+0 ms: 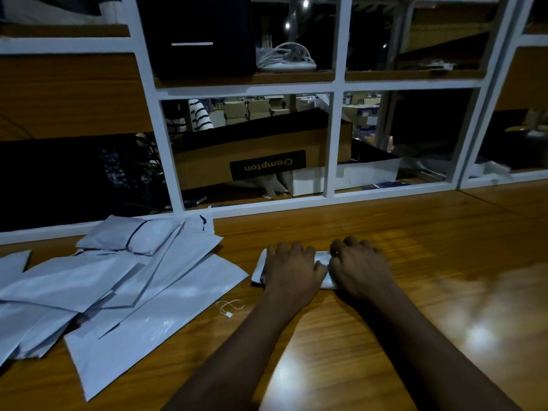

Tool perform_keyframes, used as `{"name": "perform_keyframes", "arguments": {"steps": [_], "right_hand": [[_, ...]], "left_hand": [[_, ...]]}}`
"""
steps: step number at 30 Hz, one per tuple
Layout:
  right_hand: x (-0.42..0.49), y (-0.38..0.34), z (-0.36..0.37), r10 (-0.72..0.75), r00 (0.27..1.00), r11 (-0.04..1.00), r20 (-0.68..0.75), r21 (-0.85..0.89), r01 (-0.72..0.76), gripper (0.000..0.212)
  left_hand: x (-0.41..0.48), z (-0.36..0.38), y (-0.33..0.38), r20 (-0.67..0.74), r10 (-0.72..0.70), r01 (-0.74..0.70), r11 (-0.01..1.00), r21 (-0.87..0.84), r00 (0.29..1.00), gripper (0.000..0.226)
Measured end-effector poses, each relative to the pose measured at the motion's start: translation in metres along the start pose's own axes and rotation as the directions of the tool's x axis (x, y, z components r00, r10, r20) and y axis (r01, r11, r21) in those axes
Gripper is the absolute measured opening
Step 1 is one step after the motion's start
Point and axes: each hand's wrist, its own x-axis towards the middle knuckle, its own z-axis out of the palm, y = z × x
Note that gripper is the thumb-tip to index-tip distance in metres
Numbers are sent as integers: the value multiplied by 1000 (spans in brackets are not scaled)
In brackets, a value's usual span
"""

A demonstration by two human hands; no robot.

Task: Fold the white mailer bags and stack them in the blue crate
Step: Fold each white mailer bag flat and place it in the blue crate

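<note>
Both hands rest on one folded mailer bag (260, 269) near the middle of the table. The left hand (292, 269) and right hand (360, 269) lie side by side, fingers bent over its far edge, holding it down. Recommendation: press the crease flat along its whole length and square the ends before lifting, since the slick film will likely spring open. The pile of unfolded mailer bags (124, 292) lies to the left; the blue crate is not in view. Glossy wooden table (444, 262). White shelving frame (338, 137) behind, holding a cardboard box (252, 149). Lighting dim.
</note>
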Motion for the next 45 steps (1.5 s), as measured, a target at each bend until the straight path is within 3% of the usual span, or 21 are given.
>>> {"name": "perform_keyframes", "arguments": {"steps": [3,8,10,12,15,18,21,23,26,30,32,34,36,39,42,45], "right_hand": [[3,13,11,-69,991,996,116,-45,74,69],[-8,13,0,-12,981,996,196,-89,30,63],[-9,9,1,8,982,996,191,-92,10,73],[-9,8,2,21,983,993,180,-114,-1,85],[-2,10,7,44,982,994,186,-110,-23,60],[7,13,12,66,969,997,238,-56,-54,59],[1,12,11,69,983,996,173,-69,-58,82],[-2,10,12,95,984,995,148,-11,-94,85],[-3,8,9,121,992,986,45,111,-125,79],[-1,24,-8,245,969,907,5,352,-231,38],[-2,30,-8,271,963,905,-7,342,-253,41],[-4,30,4,225,973,954,42,192,-229,51],[-6,28,18,173,981,984,86,23,-175,73],[-5,30,20,166,977,986,131,-50,-161,95],[-2,32,22,150,980,985,128,-101,-137,95],[0,33,20,187,973,982,135,-51,-181,73]], "left_hand": [[13,-2,19,-14,29,-28,999,20,999,43],[20,20,11,-38,128,-127,991,36,991,26],[21,28,7,79,168,-170,985,25,983,49],[27,29,5,216,187,-194,981,11,958,59],[44,17,6,477,151,-155,987,-31,866,57],[55,18,7,540,138,-121,990,-68,830,56],[49,22,10,457,77,-33,994,-103,886,52],[44,22,14,364,43,3,992,-125,930,50],[37,22,15,257,-20,73,978,-196,966,44],[37,12,21,90,-47,64,978,-196,995,33],[40,10,31,-23,-5,0,978,-209,1000,29],[45,18,41,-61,82,-94,968,-231,995,27],[48,26,44,78,152,-131,965,-230,985,36],[55,31,39,389,110,-60,989,-137,915,51],[62,32,39,465,90,-55,995,-89,881,55],[65,30,40,494,75,-33,995,-94,866,54]]}}
